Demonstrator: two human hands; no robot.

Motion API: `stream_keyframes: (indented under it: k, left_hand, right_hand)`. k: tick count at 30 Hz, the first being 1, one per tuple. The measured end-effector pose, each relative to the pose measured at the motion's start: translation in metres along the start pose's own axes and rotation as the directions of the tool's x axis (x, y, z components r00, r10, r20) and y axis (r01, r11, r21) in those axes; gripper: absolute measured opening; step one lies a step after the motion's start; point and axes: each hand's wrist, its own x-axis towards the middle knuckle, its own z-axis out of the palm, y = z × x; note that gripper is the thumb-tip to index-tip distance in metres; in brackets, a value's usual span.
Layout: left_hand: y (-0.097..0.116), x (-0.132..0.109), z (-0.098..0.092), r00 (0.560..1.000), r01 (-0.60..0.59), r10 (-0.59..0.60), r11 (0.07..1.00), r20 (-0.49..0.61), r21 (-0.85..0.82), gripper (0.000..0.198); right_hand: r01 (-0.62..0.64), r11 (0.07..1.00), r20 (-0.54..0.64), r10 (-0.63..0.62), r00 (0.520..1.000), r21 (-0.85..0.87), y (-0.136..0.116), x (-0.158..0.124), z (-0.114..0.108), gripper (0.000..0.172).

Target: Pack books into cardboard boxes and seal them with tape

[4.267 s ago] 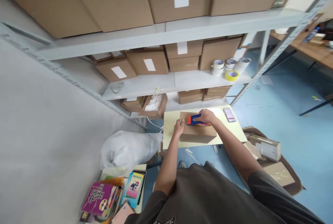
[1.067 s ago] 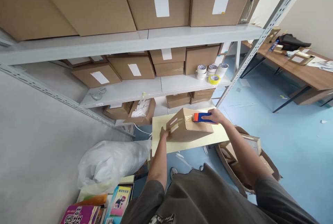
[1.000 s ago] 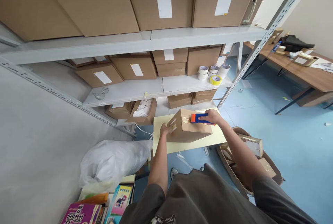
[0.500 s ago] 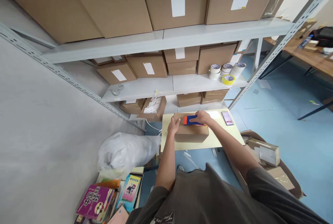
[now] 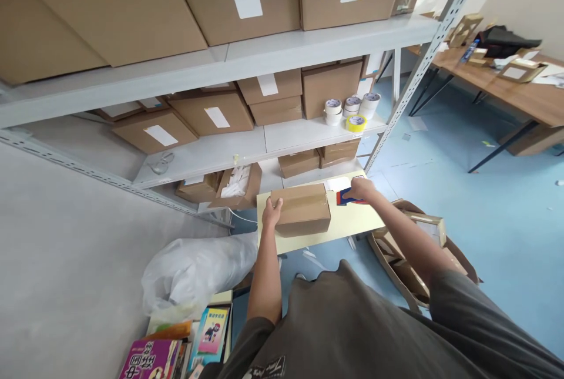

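Observation:
A brown cardboard box (image 5: 304, 205) rests on the pale yellow tabletop (image 5: 304, 242), with a strip of tape running along its top. My left hand (image 5: 272, 213) grips the box at its left end, thumb on top and the fingers partly hidden behind the side. Past the box's right end, my right hand (image 5: 359, 189) is closed around a blue and red tape dispenser (image 5: 345, 197). The dispenser is apart from the box, over the right part of the tabletop.
Beyond the table rises a grey metal shelf (image 5: 247, 144) with cardboard boxes and tape rolls (image 5: 356, 123). A white plastic bag (image 5: 194, 273) and books (image 5: 152, 358) lie at left. An open carton (image 5: 409, 285) of flattened cardboard stands on the floor at right.
My right hand has carried the tape dispenser from the box's top to beyond its right end. My left hand stays on the box. The view has swung to the right.

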Motion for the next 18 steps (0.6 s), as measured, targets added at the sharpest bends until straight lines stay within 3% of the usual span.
stream_keyframes:
  k: [3,6,12,18]
  left_hand:
    - [0.0,-0.001,-0.002,1.0,0.002,-0.002,1.0,-0.008,0.018,0.072]
    - [-0.002,-0.001,-0.003,1.0,-0.002,0.002,1.0,-0.03,0.004,0.07]
    - [-0.003,0.005,0.001,0.997,0.015,-0.013,1.0,-0.081,0.026,0.071]
    - [-0.003,0.007,0.01,0.993,0.031,-0.024,0.998,-0.117,0.058,0.074]
  right_hand:
    - [-0.032,0.984,0.123,0.054,0.991,-0.177,-0.031,-0.002,0.047,0.053]
    - [-0.024,0.98,0.168,0.058,0.984,-0.196,-0.029,-0.016,0.094,0.038]
    - [-0.263,0.963,0.111,0.268,0.957,-0.058,0.053,-0.034,0.159,0.042]
    - [-0.424,0.889,0.123,0.408,0.905,0.171,0.123,-0.029,0.176,0.043]
